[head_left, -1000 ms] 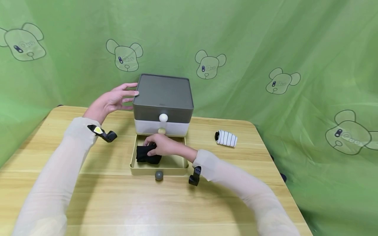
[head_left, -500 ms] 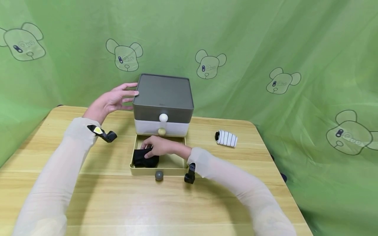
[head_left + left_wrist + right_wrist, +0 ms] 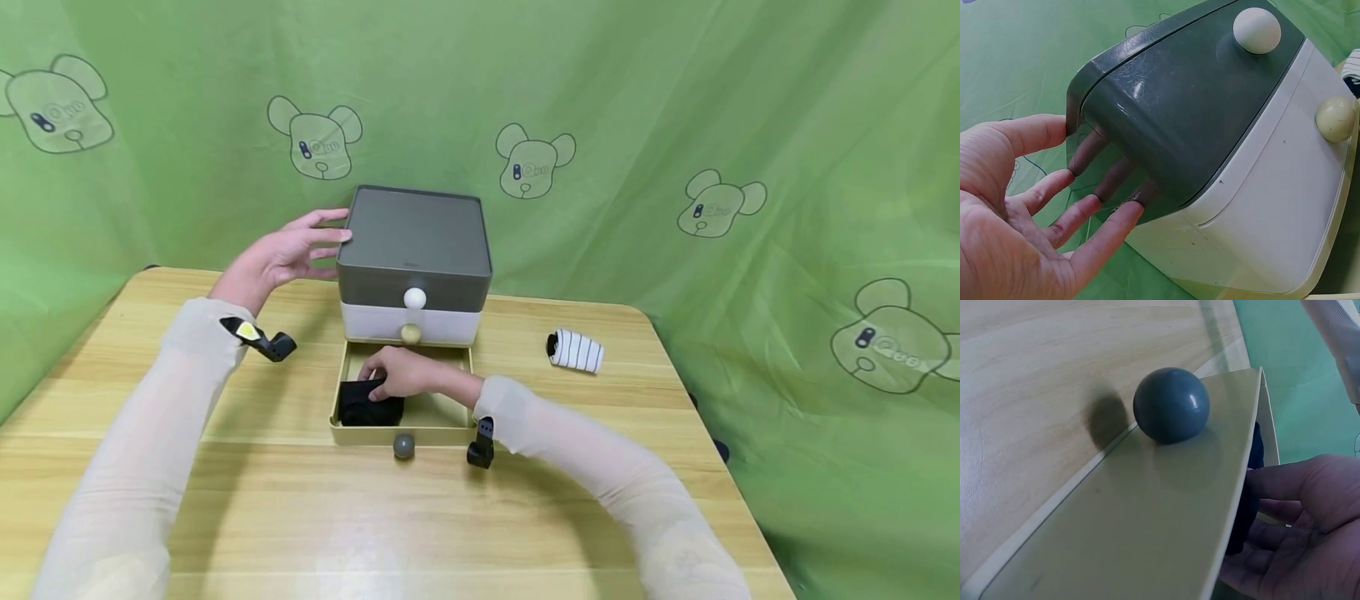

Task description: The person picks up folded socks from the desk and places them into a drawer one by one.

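Lying crosswise, black bundle (image 3: 369, 410), along drawer front (image 3: 438, 436)

The left sleeve (image 3: 123, 458) and right sleeve (image 3: 592, 458) are long, off-white and thin, softly wrinkled towards the cuffs (image 3: 197, 321). A black left wrist device (image 3: 264, 342) carries a yellow patch (image 3: 247, 332); the black right wrist device (image 3: 480, 451) shows small round marks (image 3: 486, 428). Left hand (image 3: 281, 254) and right hand (image 3: 401, 372) are bare.

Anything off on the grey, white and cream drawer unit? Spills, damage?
No spill or breakage shows. Mild oddities: small dark specks mark the white plastic middle drawer (left wrist view), and the round grey knob mismatches its cream plastic bottom drawer in colour.
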{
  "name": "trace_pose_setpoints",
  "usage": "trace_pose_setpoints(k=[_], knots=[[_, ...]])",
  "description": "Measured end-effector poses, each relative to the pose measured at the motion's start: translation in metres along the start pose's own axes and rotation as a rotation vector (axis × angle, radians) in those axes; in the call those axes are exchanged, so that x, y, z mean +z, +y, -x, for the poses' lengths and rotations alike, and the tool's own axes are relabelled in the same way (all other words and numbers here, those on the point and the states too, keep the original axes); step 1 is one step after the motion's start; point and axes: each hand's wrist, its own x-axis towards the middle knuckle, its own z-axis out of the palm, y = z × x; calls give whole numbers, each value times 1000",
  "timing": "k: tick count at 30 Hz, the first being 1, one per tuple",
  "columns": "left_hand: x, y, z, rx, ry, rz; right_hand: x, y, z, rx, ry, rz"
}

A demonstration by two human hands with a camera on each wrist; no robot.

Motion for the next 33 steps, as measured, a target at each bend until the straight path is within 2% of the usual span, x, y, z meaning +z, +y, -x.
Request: trace_pose_setpoints(k=[8,16,21,25,33], knots=[[-2,0,-1,-5,11,9,0,-3,5,-1,15,125],[-1,0,-2,-8,-5,-1,3,-3,10,-3,0,143],[-2,-1,-2,-10,3,0,2,-3,15,-11,6,101],[0,0,-2,-11,-1,-3,-2,-3,23,-57,18,63],[-2,-1,-1,-7,1,-19,-23,-6,50,-176,31,-128]])
